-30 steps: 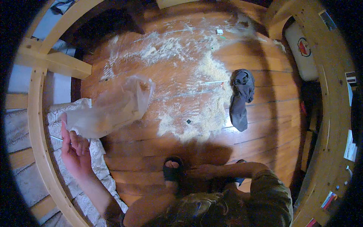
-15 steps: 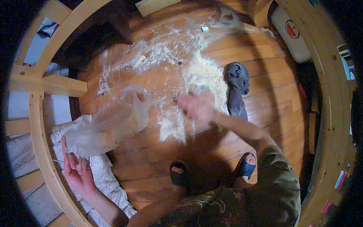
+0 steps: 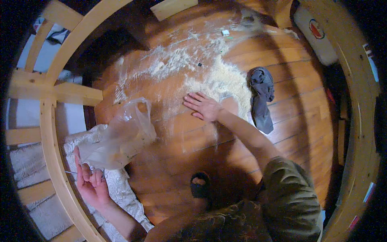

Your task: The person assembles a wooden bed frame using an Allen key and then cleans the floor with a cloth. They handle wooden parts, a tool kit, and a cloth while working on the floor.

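Note:
My left hand (image 3: 92, 186), at the lower left, is closed on the edge of a clear plastic bag (image 3: 131, 137). The bag hangs out to the right with its mouth gaping; some pale stuff shows dimly through its side. A thin, shiny stick-like thing (image 3: 71, 172) pokes out beside these fingers. My right hand (image 3: 204, 107) lies palm down with fingers spread, at the near edge of a heap of pale, sawdust-like powder (image 3: 229, 78) on the wooden floor (image 3: 169, 169). Just beyond its wrist a flat greyish piece (image 3: 225, 96) shows partly among the powder.
A crumpled dark grey cloth (image 3: 262, 99) lies right of the heap. Thinner powder streaks (image 3: 173, 60) spread farther off, with a small black bit (image 3: 200, 64) and a small white box (image 3: 225, 33). Wooden frames (image 3: 52, 129) stand left and right; patterned white fabric (image 3: 121, 189) lies below the bag.
The near patch of powder is gone from its spot, and the powder edge now lies farther away. My right hand, blurred before, is now sharp and flat. My left hand still holds the bag.

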The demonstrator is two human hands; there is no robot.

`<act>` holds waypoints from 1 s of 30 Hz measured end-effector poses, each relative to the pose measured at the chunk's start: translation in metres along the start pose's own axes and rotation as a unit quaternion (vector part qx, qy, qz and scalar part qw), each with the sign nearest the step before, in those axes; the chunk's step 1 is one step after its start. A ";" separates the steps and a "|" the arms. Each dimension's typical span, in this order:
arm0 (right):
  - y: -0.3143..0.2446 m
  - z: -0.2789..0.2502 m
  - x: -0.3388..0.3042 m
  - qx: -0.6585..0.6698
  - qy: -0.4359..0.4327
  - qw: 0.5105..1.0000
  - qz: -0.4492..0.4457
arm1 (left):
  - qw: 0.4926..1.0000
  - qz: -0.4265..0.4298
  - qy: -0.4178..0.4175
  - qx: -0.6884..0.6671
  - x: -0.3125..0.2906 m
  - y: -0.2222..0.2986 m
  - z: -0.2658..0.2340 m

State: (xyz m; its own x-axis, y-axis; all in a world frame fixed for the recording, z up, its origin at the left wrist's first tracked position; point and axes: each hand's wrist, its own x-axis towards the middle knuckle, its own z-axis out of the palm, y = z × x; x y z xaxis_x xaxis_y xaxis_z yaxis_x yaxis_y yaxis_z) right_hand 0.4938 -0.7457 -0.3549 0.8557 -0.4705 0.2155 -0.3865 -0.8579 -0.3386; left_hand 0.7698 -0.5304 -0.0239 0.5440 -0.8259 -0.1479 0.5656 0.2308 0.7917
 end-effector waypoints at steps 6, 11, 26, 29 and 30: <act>0.010 -0.097 -0.067 -0.125 -0.005 0.953 0.275 | 0.995 -0.004 0.015 0.098 0.038 -0.044 0.074; 0.065 -0.110 -0.126 -0.111 0.134 0.784 0.595 | 0.987 -0.060 -0.135 0.068 0.084 -0.080 0.085; -0.001 -0.056 -0.157 -0.081 0.139 0.867 0.471 | 0.943 -0.218 -0.069 0.240 0.088 -0.167 0.091; 0.027 -0.047 -0.099 -0.122 0.193 0.828 0.512 | 0.943 -0.234 -0.099 0.214 0.093 -0.171 0.079; 0.038 -0.042 -0.085 -0.106 0.202 0.838 0.495 | 0.941 -0.242 -0.117 0.207 0.096 -0.175 0.070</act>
State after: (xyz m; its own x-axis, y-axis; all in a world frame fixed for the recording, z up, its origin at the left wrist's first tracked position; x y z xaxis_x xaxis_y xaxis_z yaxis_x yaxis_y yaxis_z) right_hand 0.3917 -0.7472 -0.3480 -0.0914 -0.9683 0.2323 -0.9274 -0.0022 -0.3740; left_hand 0.6792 -0.6865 -0.1353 0.1062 -0.8841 -0.4552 0.3952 -0.3825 0.8352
